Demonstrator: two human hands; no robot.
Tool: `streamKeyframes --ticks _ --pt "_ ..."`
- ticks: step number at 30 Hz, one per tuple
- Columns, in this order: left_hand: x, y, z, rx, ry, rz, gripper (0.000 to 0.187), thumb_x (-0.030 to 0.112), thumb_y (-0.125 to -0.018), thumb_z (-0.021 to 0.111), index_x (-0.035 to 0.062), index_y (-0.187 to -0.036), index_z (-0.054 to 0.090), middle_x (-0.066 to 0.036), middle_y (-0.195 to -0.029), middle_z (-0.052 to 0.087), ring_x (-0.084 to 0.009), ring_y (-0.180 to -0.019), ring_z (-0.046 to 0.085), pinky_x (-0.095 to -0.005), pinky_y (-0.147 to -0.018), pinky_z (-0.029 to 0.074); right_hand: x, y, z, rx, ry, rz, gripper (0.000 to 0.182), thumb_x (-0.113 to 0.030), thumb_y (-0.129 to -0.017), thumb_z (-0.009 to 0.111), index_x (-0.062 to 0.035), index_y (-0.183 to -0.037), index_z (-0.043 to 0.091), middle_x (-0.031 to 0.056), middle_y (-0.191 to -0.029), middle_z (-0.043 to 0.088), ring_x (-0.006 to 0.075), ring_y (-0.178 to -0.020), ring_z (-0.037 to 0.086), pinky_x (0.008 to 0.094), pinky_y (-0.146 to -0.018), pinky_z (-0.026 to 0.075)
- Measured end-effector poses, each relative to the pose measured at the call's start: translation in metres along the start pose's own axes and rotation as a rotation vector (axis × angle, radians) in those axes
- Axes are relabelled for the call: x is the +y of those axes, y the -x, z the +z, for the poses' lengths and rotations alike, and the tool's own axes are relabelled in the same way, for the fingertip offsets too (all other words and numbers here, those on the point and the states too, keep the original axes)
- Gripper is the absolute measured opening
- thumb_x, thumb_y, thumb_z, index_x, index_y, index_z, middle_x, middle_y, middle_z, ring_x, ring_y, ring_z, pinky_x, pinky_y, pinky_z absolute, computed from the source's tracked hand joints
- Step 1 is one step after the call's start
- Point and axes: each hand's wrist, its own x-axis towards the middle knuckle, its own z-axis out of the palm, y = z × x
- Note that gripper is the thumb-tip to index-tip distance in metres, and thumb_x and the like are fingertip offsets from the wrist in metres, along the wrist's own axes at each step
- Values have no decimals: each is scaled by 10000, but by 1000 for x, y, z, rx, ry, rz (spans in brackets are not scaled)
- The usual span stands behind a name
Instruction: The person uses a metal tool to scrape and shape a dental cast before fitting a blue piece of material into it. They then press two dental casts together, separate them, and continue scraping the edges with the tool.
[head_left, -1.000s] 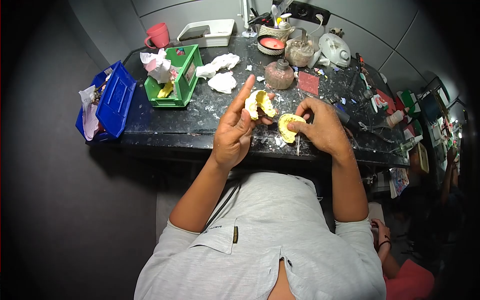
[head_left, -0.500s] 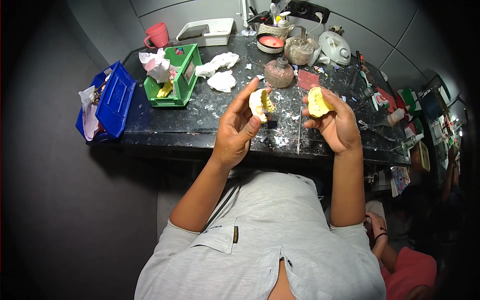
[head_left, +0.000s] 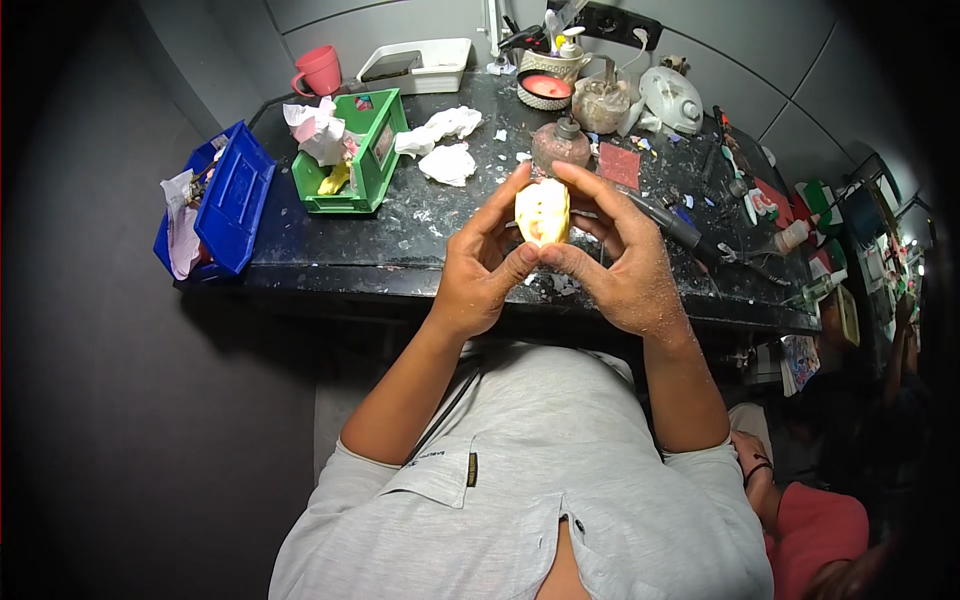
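Two pale yellow, cast-like pieces [head_left: 543, 212] are held together between my hands over the front of the black worktable. My left hand [head_left: 488, 262] grips them from the left, with its thumb at the bottom and fingers behind. From the right, my right hand [head_left: 618, 255] wraps round them, its thumb touching the left thumb. The seam between the pieces cannot be made out in the bright glare. A glass jar [head_left: 561, 146] with a metal top stands just beyond my fingertips.
A green bin [head_left: 375, 165] and a blue bin [head_left: 240, 205] stand at the left. White tissues [head_left: 447, 165] lie beside the green one. A dark handpiece [head_left: 668, 221], a pink sheet [head_left: 619, 166] and tools are at the right. Another person's arm [head_left: 760, 475] shows at lower right.
My hands have come together, the right one moving left, so the two yellow pieces, apart before, now meet. The dark handpiece has come into view behind my right hand.
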Motion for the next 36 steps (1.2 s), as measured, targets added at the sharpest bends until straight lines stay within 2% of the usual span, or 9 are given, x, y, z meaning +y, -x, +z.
streamKeyframes --ticks 5,7,11,18,23,25,27,30,36 --pt "1 0 -1 -5 10 -44 812 222 -941 732 -45 -1561 280 -189 -1511 452 -250 -1387 461 -400 -1154 379 5 -1 -2 -4 -66 56 633 -157 -856 823 17 -1393 535 173 -1274 644 237 -1212 628 388 -1057 509" --pt "-2 0 -2 -18 13 -6 770 214 -973 701 6 -1583 279 -157 -1461 507 -216 -1299 521 -370 -1102 411 6 -1 -5 -13 -59 42 621 -153 -853 825 17 -1380 544 173 -1261 653 236 -1210 631 385 -1057 509" --pt "0 -2 -2 -16 38 -17 762 245 -986 683 10 -1586 276 -159 -1473 498 -211 -1316 503 -374 -1121 384 4 -3 -5 -3 -55 41 591 -151 -840 835 11 -1344 573 175 -1256 661 239 -1193 648 380 -1050 514" --pt "1 -1 -4 -45 -1 -29 778 284 -994 670 -3 -1588 257 -161 -1516 454 -209 -1341 481 -375 -1137 362 12 -2 -1 19 -17 15 580 -153 -826 846 -4 -1328 596 169 -1233 683 240 -1148 676 385 -1024 532" --pt "-1 -2 -5 -63 41 -49 775 294 -1000 659 -12 -1585 254 -162 -1547 420 -204 -1354 469 -367 -1139 358 14 -1 -5 29 83 -83 580 -160 -816 854 -2 -1321 617 178 -1190 710 233 -1108 697 376 -988 547" --pt "-1 -2 -7 -65 16 -89 778 298 -999 660 -13 -1585 254 -160 -1556 408 -203 -1363 461 -364 -1142 355 13 0 -2 40 77 -29 584 -163 -816 855 -2 -1324 615 176 -1185 712 232 -1105 699 374 -987 548" --pt "-2 -1 -7 -63 39 -88 779 298 -999 660 -15 -1584 254 -158 -1550 416 -204 -1363 462 -362 -1141 357 11 0 -1 52 71 24 588 -166 -816 855 -3 -1327 613 175 -1181 715 230 -1102 700 371 -985 549" --pt "0 -1 -7 -55 72 -96 776 293 -1001 658 -26 -1581 252 -161 -1532 437 -207 -1362 464 -363 -1139 361 6 -1 1 43 149 -58 555 -171 -822 852 3 -1293 615 171 -1165 717 219 -1087 704 360 -970 554" --pt "1 -2 -5 -29 100 -116 742 293 -1008 643 -51 -1560 286 -180 -1475 490 -217 -1346 487 -358 -1126 382 8 -1 8 126 158 -43 476 -196 -839 841 -13 -1209 604 142 -1099 723 196 -1017 717 338 -875 574"
